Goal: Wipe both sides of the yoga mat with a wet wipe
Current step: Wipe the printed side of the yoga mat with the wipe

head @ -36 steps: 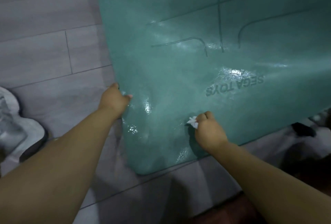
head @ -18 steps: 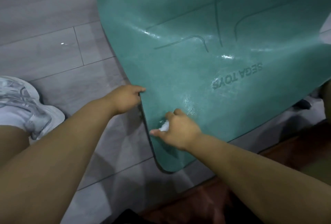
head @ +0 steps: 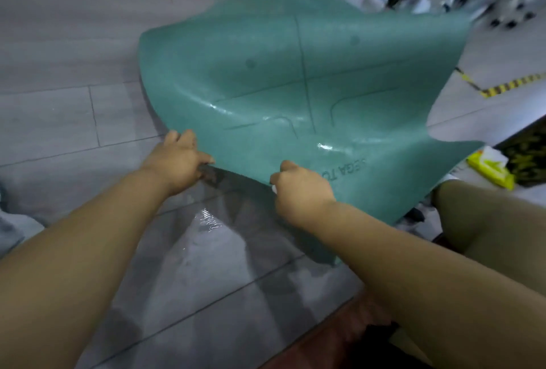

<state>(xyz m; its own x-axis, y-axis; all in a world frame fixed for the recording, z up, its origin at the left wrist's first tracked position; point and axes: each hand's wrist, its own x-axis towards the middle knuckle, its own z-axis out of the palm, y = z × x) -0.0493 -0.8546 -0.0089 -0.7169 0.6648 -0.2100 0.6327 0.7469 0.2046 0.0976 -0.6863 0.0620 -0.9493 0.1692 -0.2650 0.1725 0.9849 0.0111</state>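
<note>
Yellow wipes packet lies right of the yoga mat; left hand and right hand grip its lifted edge over grey floor.

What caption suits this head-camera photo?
Both hands, left and right, lift the teal yoga mat's near edge off the floor.

The yoga mat is teal with darker embossed lines. Right of it lie a yellow wipes pack and yellow-black striped tape on the grey plank floor.
</note>
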